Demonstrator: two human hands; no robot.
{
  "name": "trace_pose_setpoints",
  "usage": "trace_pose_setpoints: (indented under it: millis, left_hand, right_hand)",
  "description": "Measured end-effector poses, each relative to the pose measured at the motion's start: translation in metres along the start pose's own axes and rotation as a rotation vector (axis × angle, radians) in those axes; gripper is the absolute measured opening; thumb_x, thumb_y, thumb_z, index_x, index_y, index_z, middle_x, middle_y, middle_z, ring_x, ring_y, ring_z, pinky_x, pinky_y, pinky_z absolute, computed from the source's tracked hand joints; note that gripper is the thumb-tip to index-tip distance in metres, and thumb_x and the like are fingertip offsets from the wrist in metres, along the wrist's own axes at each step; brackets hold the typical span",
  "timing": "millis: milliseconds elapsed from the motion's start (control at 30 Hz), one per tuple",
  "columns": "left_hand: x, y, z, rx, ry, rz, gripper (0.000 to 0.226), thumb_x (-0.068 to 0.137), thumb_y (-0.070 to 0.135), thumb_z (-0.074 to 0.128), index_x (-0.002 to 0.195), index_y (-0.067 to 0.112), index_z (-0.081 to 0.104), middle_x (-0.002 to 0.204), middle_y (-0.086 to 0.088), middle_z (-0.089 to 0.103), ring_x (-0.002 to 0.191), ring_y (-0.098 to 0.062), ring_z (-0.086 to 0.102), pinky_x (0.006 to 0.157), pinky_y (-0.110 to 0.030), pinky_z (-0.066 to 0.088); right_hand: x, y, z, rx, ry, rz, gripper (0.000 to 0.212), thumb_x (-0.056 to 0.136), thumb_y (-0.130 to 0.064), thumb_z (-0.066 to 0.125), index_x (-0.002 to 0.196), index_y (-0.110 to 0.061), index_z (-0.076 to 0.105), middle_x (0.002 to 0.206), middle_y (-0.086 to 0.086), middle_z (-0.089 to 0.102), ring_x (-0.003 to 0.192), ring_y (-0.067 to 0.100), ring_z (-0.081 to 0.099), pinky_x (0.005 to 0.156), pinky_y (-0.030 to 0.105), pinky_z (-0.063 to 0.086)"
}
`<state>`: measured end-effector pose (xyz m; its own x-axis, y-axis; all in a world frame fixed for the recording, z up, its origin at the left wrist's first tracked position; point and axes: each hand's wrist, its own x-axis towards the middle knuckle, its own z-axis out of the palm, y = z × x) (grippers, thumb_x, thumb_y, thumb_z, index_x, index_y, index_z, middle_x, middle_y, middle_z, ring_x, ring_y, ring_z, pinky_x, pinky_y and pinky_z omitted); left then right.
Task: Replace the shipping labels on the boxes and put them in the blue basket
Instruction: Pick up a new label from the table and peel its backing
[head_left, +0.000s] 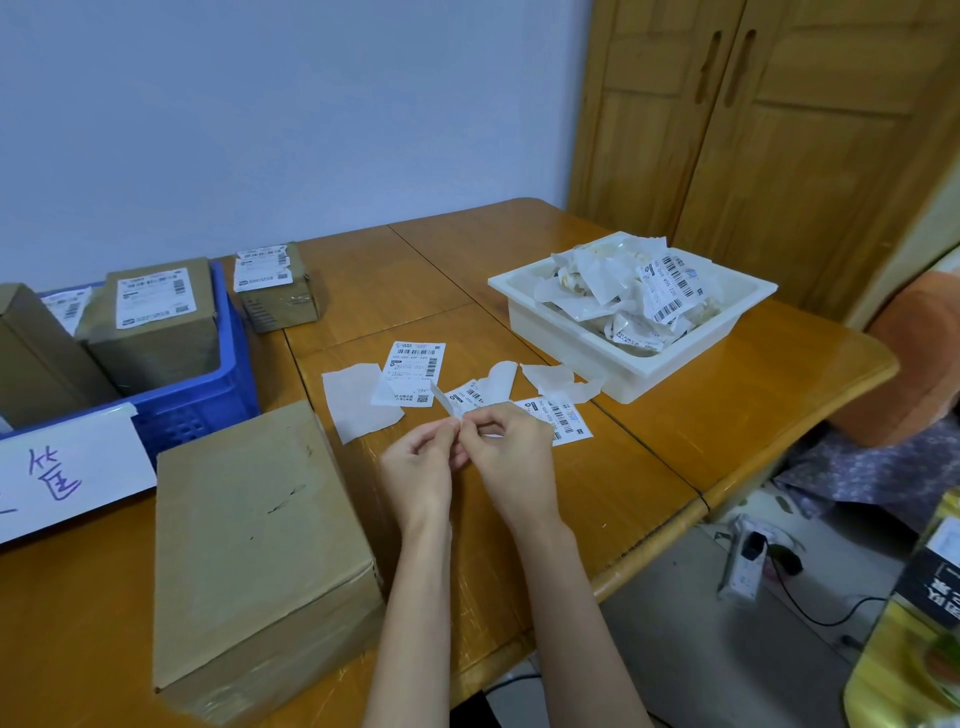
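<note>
A shipping label (457, 402) is pinched at its lower end between the curled fingertips of the left hand (421, 467) and the right hand (511, 457), just below the centre of the frame. Its long axis is tilted, running from the fingertips up and to the left; whether the backing is parted from it cannot be told.

Beyond the hands, a printed label (413, 371), a second label (563, 418) and torn backing sheets (358, 402) are spread on the wooden table (675, 415).

At lower left, a large plain box (254, 551) is seen lying flat, its top bare. At upper left, the blue basket (228, 364) is filled with labelled boxes (156, 317); a small labelled box (275, 286) stands just beside it on the table. At upper right, a white tray (613, 358) is heaped with crumpled backing paper and discarded labels (670, 286).
</note>
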<state>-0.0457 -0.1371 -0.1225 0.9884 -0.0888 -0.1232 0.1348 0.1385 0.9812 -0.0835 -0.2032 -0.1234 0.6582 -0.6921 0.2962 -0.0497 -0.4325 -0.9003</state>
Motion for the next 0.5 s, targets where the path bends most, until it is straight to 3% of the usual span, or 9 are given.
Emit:
trace_pose_setpoints:
  millis: [200, 300, 400, 500]
  left_hand:
    - [-0.001, -0.002, 0.001, 0.163, 0.013, 0.080, 0.018, 0.093, 0.011, 0.062, 0.081, 0.022, 0.069, 0.073, 0.007, 0.069, 0.064, -0.008, 0.067, 0.069, -0.025, 0.056]
    - [-0.002, 0.000, 0.003, 0.199, 0.017, 0.077, 0.018, 0.096, 0.015, 0.055, 0.082, 0.023, 0.063, 0.076, 0.007, 0.066, 0.069, -0.012, 0.067, 0.070, -0.027, 0.052]
    - [-0.001, 0.004, 0.004, 0.075, 0.013, 0.003, 0.017, 0.100, 0.015, 0.048, 0.086, 0.019, 0.057, 0.087, 0.010, 0.063, 0.066, -0.007, 0.068, 0.070, -0.026, 0.054]
    - [0.002, 0.007, 0.004, -0.178, 0.028, -0.152, 0.012, 0.103, 0.011, 0.041, 0.101, 0.014, 0.052, 0.092, 0.007, 0.062, 0.068, -0.005, 0.066, 0.060, -0.018, 0.056]
  right_hand:
    - [-0.003, -0.003, -0.003, 0.069, 0.058, 0.097, 0.011, 0.086, -0.009, 0.065, 0.077, -0.010, 0.070, 0.057, -0.015, 0.063, 0.058, -0.002, 0.064, 0.060, 0.010, 0.048]
    - [0.000, -0.005, -0.003, 0.136, 0.141, 0.176, 0.014, 0.089, -0.012, 0.060, 0.076, -0.016, 0.064, 0.062, -0.012, 0.061, 0.057, 0.002, 0.057, 0.053, 0.011, 0.042]
    - [0.006, -0.004, -0.004, 0.252, 0.154, 0.329, 0.018, 0.094, -0.015, 0.052, 0.079, -0.012, 0.060, 0.076, -0.003, 0.060, 0.076, 0.014, 0.060, 0.063, 0.022, 0.046]
    - [0.013, -0.006, -0.009, 0.552, 0.180, 0.559, 0.020, 0.096, -0.013, 0.046, 0.079, -0.013, 0.057, 0.092, 0.014, 0.064, 0.096, 0.032, 0.065, 0.069, 0.031, 0.052]
